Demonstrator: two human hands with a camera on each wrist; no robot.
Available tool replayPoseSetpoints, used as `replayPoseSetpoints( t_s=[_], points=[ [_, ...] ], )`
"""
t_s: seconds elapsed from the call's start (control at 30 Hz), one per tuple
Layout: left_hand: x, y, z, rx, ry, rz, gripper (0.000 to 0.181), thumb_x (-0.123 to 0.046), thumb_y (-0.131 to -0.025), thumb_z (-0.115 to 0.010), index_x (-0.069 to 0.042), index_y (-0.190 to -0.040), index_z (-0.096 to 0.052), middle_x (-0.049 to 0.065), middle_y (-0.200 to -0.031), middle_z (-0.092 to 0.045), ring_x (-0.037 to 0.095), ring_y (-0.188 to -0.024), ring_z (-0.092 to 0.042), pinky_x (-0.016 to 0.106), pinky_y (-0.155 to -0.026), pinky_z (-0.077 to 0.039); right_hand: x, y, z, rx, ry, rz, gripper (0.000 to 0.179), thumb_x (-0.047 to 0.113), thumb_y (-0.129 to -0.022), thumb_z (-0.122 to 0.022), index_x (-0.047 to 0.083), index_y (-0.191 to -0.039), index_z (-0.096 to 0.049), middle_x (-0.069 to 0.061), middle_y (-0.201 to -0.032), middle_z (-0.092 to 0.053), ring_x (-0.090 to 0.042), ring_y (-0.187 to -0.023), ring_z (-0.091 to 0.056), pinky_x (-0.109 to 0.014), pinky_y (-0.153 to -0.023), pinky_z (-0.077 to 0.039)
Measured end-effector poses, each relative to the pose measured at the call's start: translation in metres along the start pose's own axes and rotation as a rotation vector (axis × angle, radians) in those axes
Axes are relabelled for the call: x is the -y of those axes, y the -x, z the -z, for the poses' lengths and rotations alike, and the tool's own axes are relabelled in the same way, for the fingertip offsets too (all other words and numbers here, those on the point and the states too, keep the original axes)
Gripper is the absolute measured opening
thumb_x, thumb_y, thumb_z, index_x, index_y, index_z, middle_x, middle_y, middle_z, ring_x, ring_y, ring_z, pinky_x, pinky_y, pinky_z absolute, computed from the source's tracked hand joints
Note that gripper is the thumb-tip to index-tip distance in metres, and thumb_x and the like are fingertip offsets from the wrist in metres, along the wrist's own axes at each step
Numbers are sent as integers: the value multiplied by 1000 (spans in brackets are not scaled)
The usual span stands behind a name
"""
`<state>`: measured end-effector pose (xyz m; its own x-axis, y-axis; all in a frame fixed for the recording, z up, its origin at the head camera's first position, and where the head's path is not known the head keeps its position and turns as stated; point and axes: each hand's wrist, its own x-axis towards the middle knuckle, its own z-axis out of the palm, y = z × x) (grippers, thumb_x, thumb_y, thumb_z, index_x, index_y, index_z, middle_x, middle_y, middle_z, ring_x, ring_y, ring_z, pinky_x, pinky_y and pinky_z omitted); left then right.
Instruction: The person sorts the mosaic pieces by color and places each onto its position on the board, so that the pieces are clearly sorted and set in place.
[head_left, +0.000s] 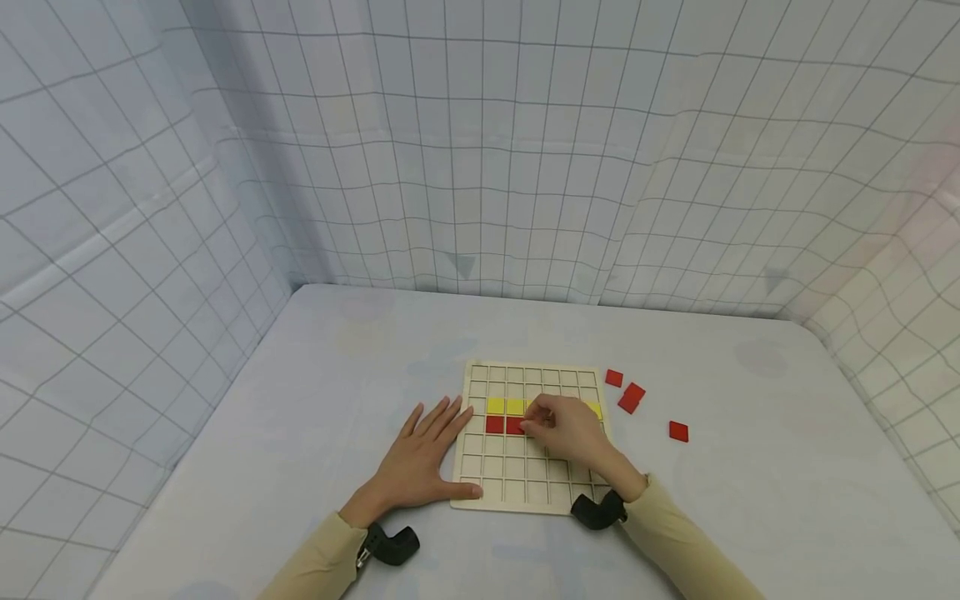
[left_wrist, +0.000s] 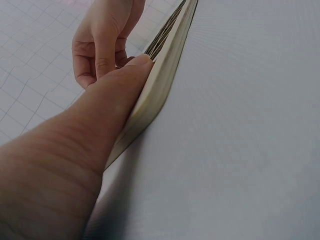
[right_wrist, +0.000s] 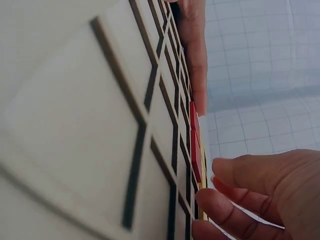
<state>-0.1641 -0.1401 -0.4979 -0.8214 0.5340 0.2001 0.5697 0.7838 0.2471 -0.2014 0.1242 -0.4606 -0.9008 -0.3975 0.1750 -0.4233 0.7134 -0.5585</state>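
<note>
A cream gridded board [head_left: 517, 492] lies on the table. Its cells hold a row of yellow tiles [head_left: 496, 406], partly hidden by my right hand, and below them two red tiles [head_left: 495, 425]. Fingers spread, my left hand [head_left: 418, 467] rests at the board's left side, its thumb on the front left corner. My right hand [head_left: 567, 427] is over the board with loosely bent fingers, thumb and fingertips close beside the second red tile [right_wrist: 195, 156]. In the right wrist view, a small gap separates them from that tile, and no tile shows between them.
Several loose red tiles lie right of the board: one by its back corner [head_left: 614, 377], two touching [head_left: 630, 400], and one farther right [head_left: 678, 431]. White grid-patterned cloth [head_left: 525, 167] walls the table's back and sides. A black wrist device [head_left: 597, 510] overhangs the board's front right corner.
</note>
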Motion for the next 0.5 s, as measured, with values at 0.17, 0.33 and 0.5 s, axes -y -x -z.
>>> replayPoseSetpoints(
  t_s=[0.17,0.33,0.5],
  points=[
    [-1,0,1,9,-1,7,108,-83,-72,-48,-15,-152,-24,6,-157,-18,22,-143,-11,48,-112,-4,-9,11,10,-17,-44,58,6,21,-84,-73,20,-83,-68,17,-70,-55,-5,-61,-49,-23,-54,-43],
    [-1,0,1,5,6,1,108,-83,-73,-48,-13,-152,-25,6,-157,-18,23,-143,-12,49,-112,-5,-20,21,25,-52,-49,48,6,19,-85,-74,20,-84,-68,16,-73,-57,-4,-64,-51,-23,-56,-45],
    [-2,0,2,9,4,1,108,-82,-73,-48,-13,-152,-25,6,-157,-18,23,-143,-12,48,-112,-4,-32,31,42,-104,-43,7,8,17,-83,-76,18,-85,-68,15,-73,-58,-7,-66,-53,-25,-55,-45]
  ],
)
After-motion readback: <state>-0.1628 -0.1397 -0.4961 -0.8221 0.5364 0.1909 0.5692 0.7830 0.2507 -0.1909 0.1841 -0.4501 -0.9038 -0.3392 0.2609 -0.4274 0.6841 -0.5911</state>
